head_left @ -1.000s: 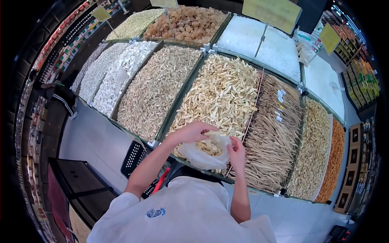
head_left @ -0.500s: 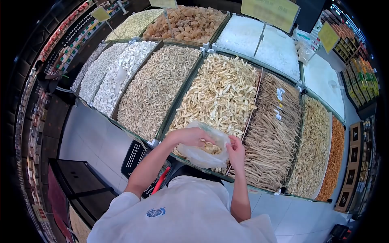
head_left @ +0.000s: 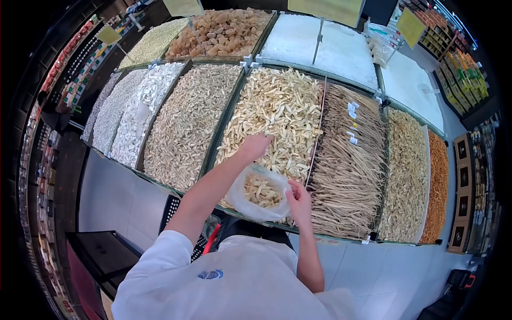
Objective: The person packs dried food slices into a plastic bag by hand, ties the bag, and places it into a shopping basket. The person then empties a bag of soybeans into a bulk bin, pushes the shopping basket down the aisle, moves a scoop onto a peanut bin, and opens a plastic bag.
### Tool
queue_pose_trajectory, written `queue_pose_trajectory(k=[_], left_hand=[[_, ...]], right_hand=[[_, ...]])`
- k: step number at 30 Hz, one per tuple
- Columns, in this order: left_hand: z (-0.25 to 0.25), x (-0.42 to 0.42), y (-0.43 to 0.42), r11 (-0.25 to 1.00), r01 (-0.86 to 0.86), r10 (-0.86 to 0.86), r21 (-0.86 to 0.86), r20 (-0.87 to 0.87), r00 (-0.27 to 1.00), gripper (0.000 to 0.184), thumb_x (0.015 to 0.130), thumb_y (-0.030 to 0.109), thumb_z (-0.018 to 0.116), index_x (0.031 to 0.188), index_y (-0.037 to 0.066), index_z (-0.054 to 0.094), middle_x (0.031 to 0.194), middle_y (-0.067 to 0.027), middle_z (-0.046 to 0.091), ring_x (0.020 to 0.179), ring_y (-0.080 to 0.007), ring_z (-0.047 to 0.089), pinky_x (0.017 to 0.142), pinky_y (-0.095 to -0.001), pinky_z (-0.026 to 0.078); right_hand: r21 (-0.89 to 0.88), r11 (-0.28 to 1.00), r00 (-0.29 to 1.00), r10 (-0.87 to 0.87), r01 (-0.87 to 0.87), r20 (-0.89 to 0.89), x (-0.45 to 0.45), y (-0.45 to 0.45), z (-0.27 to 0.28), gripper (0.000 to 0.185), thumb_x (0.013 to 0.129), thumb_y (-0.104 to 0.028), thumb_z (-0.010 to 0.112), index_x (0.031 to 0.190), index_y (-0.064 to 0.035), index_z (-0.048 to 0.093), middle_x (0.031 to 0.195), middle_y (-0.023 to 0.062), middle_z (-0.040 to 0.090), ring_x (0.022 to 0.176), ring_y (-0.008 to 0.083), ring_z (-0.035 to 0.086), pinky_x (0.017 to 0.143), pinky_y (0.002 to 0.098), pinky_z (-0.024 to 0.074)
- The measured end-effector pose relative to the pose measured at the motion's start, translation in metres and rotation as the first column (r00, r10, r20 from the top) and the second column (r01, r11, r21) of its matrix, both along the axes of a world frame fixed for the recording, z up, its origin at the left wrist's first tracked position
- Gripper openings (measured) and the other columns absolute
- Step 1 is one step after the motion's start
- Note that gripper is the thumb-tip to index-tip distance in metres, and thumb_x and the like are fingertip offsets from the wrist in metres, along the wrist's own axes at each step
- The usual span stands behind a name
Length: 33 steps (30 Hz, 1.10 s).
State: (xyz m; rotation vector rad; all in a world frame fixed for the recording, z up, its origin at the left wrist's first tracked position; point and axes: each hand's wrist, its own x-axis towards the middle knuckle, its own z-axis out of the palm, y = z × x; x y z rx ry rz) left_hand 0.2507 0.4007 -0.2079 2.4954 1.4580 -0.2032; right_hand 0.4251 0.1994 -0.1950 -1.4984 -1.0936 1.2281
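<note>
A clear plastic bag point(head_left: 258, 212) is held at its right rim by my right hand point(head_left: 300, 204), thumb and fingers pinched together. Its mouth faces up, and a small heap of pale dried slices point(head_left: 261, 191) shows inside. My left hand point(head_left: 256, 148) is beyond the bag, over the bin of pale yellowish dried slices point(head_left: 282, 101). The left fingers are bent together with their tips at a slice; the far side of the grip is partly hidden. The bag overlaps the near edge of this bin.
To the left lies a bin of smaller beige dried pieces point(head_left: 186, 117). Thin brown dried roots point(head_left: 346, 176) fill the bin on the right. Behind are amber lumps point(head_left: 226, 31) and white granules point(head_left: 346, 56). A shopping basket point(head_left: 170, 209) with a red handle stands below, at my left.
My left hand has moved out of the bag and forward onto the slices in the bin. The bag's mouth is now uncovered. My right hand still holds the rim.
</note>
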Motion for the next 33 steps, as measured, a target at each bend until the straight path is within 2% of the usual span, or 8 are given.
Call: queue_pose_trajectory(k=[3, 6, 12, 18, 25, 29, 32, 33], left_hand=[[-0.012, -0.008, 0.005, 0.995, 0.067, -0.07, 0.078, 0.031, 0.997, 0.033, 0.085, 0.011, 0.056, 0.118, 0.012, 0.057, 0.098, -0.0148, 0.062, 0.089, -0.031, 0.066, 0.074, -0.0409, 0.054], [-0.021, -0.016, 0.009, 0.982, 0.148, -0.14, 0.118, -0.073, 0.987, 0.032, 0.086, 0.01, 0.055, 0.117, 0.013, 0.058, 0.1, -0.0138, 0.061, 0.088, -0.03, 0.066, 0.073, -0.0391, 0.054], [-0.004, -0.022, 0.005, 0.981, 0.186, -0.181, 0.052, -0.081, 0.98, 0.038, 0.082, 0.011, 0.059, 0.12, 0.015, 0.057, 0.104, -0.0134, 0.058, 0.081, -0.0284, 0.068, 0.068, -0.0377, 0.055], [-0.014, -0.021, -0.002, 0.949, 0.267, -0.234, 0.168, -0.192, 0.953, 0.042, 0.076, 0.01, 0.066, 0.117, 0.014, 0.058, 0.103, -0.0122, 0.059, 0.074, -0.0283, 0.068, 0.064, -0.0385, 0.056], [-0.002, -0.025, 0.005, 0.881, 0.335, -0.334, 0.336, -0.06, 0.941, 0.016, 0.077, 0.013, 0.065, 0.093, 0.011, 0.066, 0.093, -0.0085, 0.06, 0.083, -0.0265, 0.066, 0.069, -0.0367, 0.055], [0.057, -0.02, -0.026, 0.927, 0.283, -0.32, 0.245, 0.129, 0.939, 0.013, 0.08, 0.018, 0.065, 0.091, 0.011, 0.066, 0.086, -0.0078, 0.059, 0.079, -0.0256, 0.065, 0.069, -0.0375, 0.053], [0.096, -0.019, -0.071, 0.899, 0.437, -0.437, 0.034, 0.15, 0.887, 0.017, 0.079, 0.022, 0.067, 0.091, 0.009, 0.067, 0.084, -0.0089, 0.061, 0.079, -0.0261, 0.065, 0.067, -0.039, 0.053], [0.097, -0.017, -0.084, 0.879, 0.473, -0.467, -0.065, 0.086, 0.88, 0.02, 0.078, 0.023, 0.068, 0.093, 0.009, 0.068, 0.083, -0.009, 0.062, 0.079, -0.026, 0.065, 0.067, -0.0389, 0.053]], right_hand=[[0.002, 1.0, 1.0, -0.021, 0.021, 0.0, 0.001, -0.006, 0.005, 0.034, 0.085, -0.001, 0.061, 0.119, -0.0052, 0.059, 0.089, 0.0045, 0.059, 0.066, 0.0093, 0.051, 0.062, 0.0241, 0.0452], [-0.002, 0.999, 0.999, -0.041, 0.041, 0.021, 0.0, -0.009, 0.003, 0.034, 0.085, -0.002, 0.062, 0.119, -0.0049, 0.06, 0.09, 0.0047, 0.059, 0.066, 0.0092, 0.051, 0.062, 0.0242, 0.0453], [0.003, 1.0, 0.999, -0.007, 0.007, 0.032, -0.004, -0.007, -0.006, 0.034, 0.085, -0.002, 0.062, 0.119, -0.0051, 0.06, 0.091, 0.005, 0.059, 0.065, 0.0097, 0.052, 0.062, 0.0248, 0.0457], [-0.015, 1.0, 1.0, 0.017, -0.017, 0.003, -0.004, -0.006, 0.002, 0.034, 0.085, -0.002, 0.061, 0.119, -0.0054, 0.06, 0.085, 0.0039, 0.058, 0.065, 0.0106, 0.053, 0.062, 0.025, 0.046], [-0.009, 1.0, 0.999, 0.021, -0.021, 0.027, 0.0, -0.01, 0.0, 0.034, 0.085, -0.001, 0.061, 0.119, -0.0042, 0.06, 0.084, 0.0032, 0.057, 0.067, 0.0098, 0.052, 0.061, 0.0247, 0.045], [0.004, 1.0, 0.999, -0.004, 0.004, -0.051, 0.002, -0.01, -0.005, 0.033, 0.085, -0.001, 0.061, 0.118, -0.0043, 0.06, 0.085, 0.0023, 0.058, 0.066, 0.0085, 0.05, 0.06, 0.0241, 0.0443], [-0.032, 0.999, 0.997, -0.04, 0.038, -0.072, 0.001, -0.005, -0.005, 0.032, 0.085, 0.0, 0.061, 0.117, -0.0037, 0.06, 0.085, 0.0019, 0.056, 0.065, 0.0082, 0.05, 0.06, 0.024, 0.044], [-0.035, 0.998, 0.995, -0.05, 0.048, -0.084, 0.001, -0.003, -0.003, 0.03, 0.086, 0.0, 0.061, 0.116, -0.0031, 0.06, 0.085, 0.0021, 0.056, 0.064, 0.0081, 0.05, 0.059, 0.0239, 0.0437]])
